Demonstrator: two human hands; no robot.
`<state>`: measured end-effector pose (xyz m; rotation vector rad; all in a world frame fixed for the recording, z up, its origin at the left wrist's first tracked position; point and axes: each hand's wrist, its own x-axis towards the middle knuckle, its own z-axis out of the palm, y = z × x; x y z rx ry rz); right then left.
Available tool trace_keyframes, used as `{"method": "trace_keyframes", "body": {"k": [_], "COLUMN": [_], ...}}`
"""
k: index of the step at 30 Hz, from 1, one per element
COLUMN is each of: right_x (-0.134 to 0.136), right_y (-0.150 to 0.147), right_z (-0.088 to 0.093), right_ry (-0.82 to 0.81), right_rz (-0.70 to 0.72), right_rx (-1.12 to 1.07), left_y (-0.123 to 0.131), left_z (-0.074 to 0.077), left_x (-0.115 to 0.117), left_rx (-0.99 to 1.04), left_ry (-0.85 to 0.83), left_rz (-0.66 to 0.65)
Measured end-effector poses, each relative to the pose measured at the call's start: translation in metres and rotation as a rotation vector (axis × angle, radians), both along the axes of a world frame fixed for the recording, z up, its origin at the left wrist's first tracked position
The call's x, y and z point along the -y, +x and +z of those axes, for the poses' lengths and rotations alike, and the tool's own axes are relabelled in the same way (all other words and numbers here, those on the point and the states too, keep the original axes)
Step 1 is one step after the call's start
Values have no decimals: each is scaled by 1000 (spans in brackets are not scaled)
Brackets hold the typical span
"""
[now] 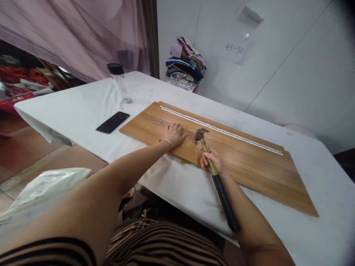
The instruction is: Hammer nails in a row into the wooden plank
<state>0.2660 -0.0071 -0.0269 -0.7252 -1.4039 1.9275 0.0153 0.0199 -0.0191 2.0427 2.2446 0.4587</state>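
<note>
My right hand (212, 160) is wrapped round the yellow upper shaft of a claw hammer (220, 186). The rusty head is up over the board, and the black grip slants down toward my forearm. Flat on the wooden board (257, 171) rests my left hand (174, 135), wearing a bracelet, with its fingers stretched out. Just beyond it lie several thin nails (156, 122). Small dark specks, too tiny to name, dot the wood between my two hands. Along the board's far side runs a folded white tape measure (222, 130).
The board lies on a table with a white cloth (83, 103). A black phone (113, 122) and a clear bottle with a black lid (121, 85) stand to the left. Folded clothes (185, 66) are stacked by the wall. A white bag (50, 184) is at lower left.
</note>
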Motion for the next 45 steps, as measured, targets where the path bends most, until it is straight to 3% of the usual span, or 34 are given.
{"method": "trace_keyframes", "body": {"k": [22,37,45], "right_x": [2,2,5], "right_y": [-2,-3,-4], "right_z": [3,-2,-1], "right_ry": [-15,-35,-45], "right_rz": [-11,3,-5], "right_rx": [-15,-19,-19], "left_y": [2,-2,-1], "left_z": [6,1,7], "left_x": [4,4,8], "left_rx": [1,-58,-56], "left_ry": [-17,6,-8], "left_rz": [10,-3,1]}}
